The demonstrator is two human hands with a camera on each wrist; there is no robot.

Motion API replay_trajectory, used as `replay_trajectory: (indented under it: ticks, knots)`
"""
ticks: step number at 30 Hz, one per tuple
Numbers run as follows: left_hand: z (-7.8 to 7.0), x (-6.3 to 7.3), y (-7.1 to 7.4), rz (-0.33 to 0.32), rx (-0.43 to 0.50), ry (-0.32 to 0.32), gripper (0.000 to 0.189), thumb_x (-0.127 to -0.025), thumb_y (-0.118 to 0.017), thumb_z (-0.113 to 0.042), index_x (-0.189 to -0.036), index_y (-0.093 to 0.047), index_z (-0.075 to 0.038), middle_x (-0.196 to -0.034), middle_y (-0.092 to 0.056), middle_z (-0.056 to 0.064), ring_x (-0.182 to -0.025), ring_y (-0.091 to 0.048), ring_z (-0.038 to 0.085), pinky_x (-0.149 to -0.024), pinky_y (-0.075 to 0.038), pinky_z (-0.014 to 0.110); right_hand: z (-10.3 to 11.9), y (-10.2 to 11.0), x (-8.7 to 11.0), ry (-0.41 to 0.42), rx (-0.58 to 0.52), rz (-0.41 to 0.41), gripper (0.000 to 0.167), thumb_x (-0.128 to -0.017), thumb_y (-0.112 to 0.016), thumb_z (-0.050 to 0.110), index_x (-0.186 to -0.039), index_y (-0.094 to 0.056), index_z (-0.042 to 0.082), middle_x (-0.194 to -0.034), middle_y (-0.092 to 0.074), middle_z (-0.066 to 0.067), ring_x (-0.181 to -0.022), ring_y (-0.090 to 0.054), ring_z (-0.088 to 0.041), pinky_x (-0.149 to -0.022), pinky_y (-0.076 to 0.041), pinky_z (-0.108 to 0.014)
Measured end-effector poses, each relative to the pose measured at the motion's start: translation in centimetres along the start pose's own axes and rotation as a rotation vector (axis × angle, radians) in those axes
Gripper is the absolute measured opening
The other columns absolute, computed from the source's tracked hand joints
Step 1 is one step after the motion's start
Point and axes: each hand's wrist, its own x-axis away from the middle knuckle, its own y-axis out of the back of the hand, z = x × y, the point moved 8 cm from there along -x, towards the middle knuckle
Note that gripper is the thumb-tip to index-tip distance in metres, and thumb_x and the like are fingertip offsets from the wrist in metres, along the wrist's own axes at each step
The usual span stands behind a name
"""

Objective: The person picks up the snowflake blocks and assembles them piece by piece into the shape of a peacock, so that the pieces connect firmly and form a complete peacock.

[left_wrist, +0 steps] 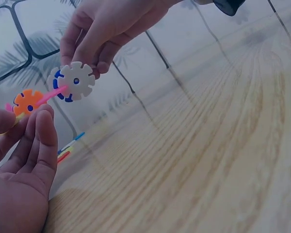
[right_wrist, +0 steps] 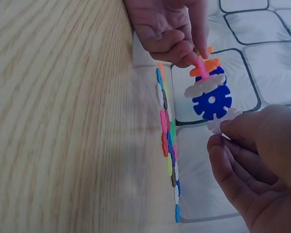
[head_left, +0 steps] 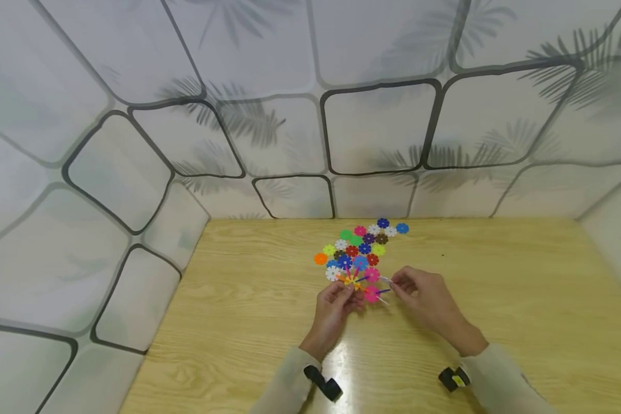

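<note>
My left hand (head_left: 331, 313) pinches a built-up cluster of notched plastic snowflake discs, holding it above the table. Yellow (head_left: 352, 280) and pink (head_left: 371, 294) discs show in it from the head. An orange disc (left_wrist: 28, 102) sits by the left fingertips in the left wrist view, and a white disc (left_wrist: 77, 81) stands further out. On the cluster's right side, my right hand (head_left: 428, 296) pinches a whitish disc (right_wrist: 217, 127) between thumb and forefinger. That disc meets the edge of a blue disc (right_wrist: 212, 101); whether they interlock cannot be told.
Several loose discs (head_left: 352, 250) in many colours lie flat on the wooden table (head_left: 248, 322), just beyond the hands. A patterned wall (head_left: 290, 138) rises behind the table's far edge and along its left side. Black wrist straps (head_left: 323, 384) show at both sleeves.
</note>
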Motion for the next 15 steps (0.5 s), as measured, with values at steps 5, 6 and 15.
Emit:
replay_trajectory:
  ticks: [5, 6, 15]
  knots:
    - [0.13, -0.16, 0.12, -0.003, -0.009, 0.009, 0.025, -0.113, -0.055, -0.008, -0.091, -0.064, -0.015, -0.090, -0.081, -0.005, -0.080, -0.075, 0.007, -0.078, -0.065, 0.024, 0.52, 0.31, 0.02, 0.021, 0.066, -0.017, 0.008, -0.097, -0.078, 0.000, -0.101, -0.075, 0.005, -0.088, -0.079, -0.001, -0.076, -0.069, -0.006, -0.069, -0.061, -0.022]
    - [0.17, -0.20, 0.16, -0.006, -0.009, 0.013, 0.025, -0.113, -0.055, -0.008, -0.091, -0.064, -0.015, -0.090, -0.081, -0.005, -0.080, -0.074, 0.007, -0.077, -0.065, 0.023, 0.51, 0.25, 0.04, 0.016, 0.079, -0.015, 0.007, -0.097, -0.078, 0.001, -0.102, -0.075, 0.005, -0.088, -0.078, -0.001, -0.076, -0.069, -0.007, -0.069, -0.061, -0.021]
    - [0.32, -0.17, 0.22, -0.002, -0.028, 0.022, 0.025, -0.112, -0.055, -0.009, -0.090, -0.065, -0.016, -0.088, -0.079, -0.006, -0.077, -0.072, 0.006, -0.075, -0.063, 0.021, 0.88, -0.17, 0.31, 0.029, 0.146, 0.009, 0.004, -0.100, -0.076, 0.003, -0.102, -0.073, 0.005, -0.088, -0.079, -0.002, -0.077, -0.072, -0.011, -0.069, -0.063, -0.025]
